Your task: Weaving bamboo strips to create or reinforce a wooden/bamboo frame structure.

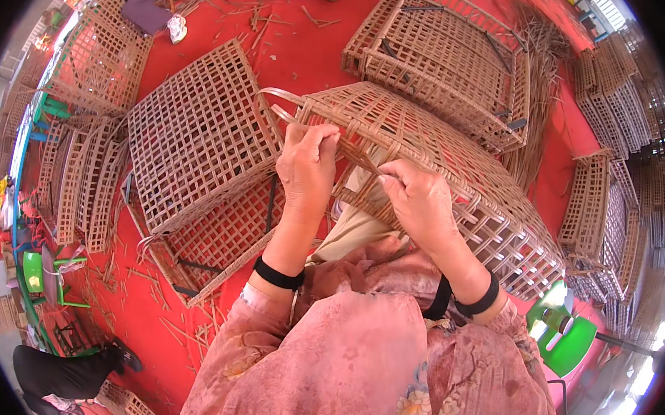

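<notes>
A large woven cane basket (412, 129) lies tilted across my lap, its open side facing me. My left hand (306, 167) is closed at the basket's upper left corner, the thumb pressed over curled fingers. My right hand (422, 201) pinches along the same near rim, thumb and fingertips together. Thin brown cane strips of the rim run between the two hands; exactly which strands each hand grips is partly hidden by the fingers. A pale loose strip (282, 97) curves out from the corner beyond my left hand. Black bands circle both my wrists.
Shallow woven baskets (200, 136) lie stacked at the left, another pair (444, 45) at the far right. Cane scraps (258, 27) litter the red floor. A green stool (565, 341) stands at the lower right. Another person (75, 387) works at the lower left.
</notes>
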Demonstrator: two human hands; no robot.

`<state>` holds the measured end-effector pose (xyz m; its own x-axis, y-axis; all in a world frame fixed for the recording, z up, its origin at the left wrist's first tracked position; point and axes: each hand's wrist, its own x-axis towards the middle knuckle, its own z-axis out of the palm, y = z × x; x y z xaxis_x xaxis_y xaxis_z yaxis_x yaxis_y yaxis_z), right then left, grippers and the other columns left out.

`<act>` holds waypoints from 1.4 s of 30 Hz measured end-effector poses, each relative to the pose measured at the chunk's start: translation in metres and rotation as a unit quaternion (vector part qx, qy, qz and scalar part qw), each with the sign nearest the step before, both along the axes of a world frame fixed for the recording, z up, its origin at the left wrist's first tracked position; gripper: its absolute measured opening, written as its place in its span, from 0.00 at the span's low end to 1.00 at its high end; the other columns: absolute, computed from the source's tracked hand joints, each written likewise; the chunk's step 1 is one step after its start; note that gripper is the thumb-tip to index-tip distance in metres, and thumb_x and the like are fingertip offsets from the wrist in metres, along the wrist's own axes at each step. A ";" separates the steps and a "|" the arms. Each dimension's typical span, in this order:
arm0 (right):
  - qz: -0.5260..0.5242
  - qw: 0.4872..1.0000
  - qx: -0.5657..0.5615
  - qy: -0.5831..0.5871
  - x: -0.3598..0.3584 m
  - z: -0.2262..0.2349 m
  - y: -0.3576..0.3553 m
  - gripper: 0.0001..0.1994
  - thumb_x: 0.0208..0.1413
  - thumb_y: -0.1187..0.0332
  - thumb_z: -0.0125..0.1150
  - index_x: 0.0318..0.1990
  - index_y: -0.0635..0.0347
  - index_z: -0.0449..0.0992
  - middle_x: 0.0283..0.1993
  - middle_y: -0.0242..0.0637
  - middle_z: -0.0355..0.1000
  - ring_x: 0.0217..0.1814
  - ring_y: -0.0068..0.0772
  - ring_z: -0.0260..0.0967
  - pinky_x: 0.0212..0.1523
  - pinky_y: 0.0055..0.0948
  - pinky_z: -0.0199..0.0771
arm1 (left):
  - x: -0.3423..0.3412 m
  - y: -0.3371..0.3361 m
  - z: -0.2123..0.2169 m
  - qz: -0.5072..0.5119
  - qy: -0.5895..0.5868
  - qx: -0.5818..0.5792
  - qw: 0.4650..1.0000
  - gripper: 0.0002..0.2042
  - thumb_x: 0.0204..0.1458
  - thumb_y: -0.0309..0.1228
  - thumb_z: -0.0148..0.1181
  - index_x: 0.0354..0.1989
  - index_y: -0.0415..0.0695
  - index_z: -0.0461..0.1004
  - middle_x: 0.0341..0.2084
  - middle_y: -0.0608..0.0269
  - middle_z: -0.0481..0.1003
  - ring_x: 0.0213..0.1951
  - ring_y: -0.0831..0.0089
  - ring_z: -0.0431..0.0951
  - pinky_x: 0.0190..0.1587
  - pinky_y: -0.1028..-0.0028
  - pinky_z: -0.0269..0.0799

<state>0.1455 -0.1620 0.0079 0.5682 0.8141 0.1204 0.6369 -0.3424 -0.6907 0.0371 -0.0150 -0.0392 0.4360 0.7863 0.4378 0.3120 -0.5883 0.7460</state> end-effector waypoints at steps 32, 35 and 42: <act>0.088 0.978 0.031 -0.184 -0.023 0.016 0.023 0.32 0.45 0.72 0.72 0.60 0.63 0.65 0.52 0.47 0.71 0.52 0.49 0.70 0.52 0.42 0.70 | -0.048 0.133 0.028 0.059 0.034 0.178 0.982 0.08 0.54 0.19 0.56 0.37 0.44 0.65 0.31 0.54 0.75 0.29 0.56 0.78 0.31 0.62 0.73; 0.116 0.977 0.058 -0.170 -0.027 0.019 0.030 0.32 0.46 0.74 0.70 0.61 0.64 0.64 0.55 0.49 0.69 0.54 0.51 0.68 0.54 0.44 0.69 | -0.057 0.150 0.030 0.048 0.079 0.278 0.956 0.09 0.52 0.20 0.59 0.36 0.44 0.65 0.30 0.56 0.71 0.31 0.53 0.76 0.32 0.61 0.72; 0.163 0.970 0.133 -0.124 -0.021 0.022 0.065 0.29 0.48 0.75 0.68 0.59 0.64 0.65 0.51 0.49 0.69 0.52 0.54 0.68 0.53 0.44 0.69 | -0.110 0.226 0.048 0.197 0.121 0.341 0.911 0.03 0.57 0.27 0.56 0.36 0.46 0.68 0.32 0.56 0.74 0.30 0.55 0.78 0.34 0.61 0.76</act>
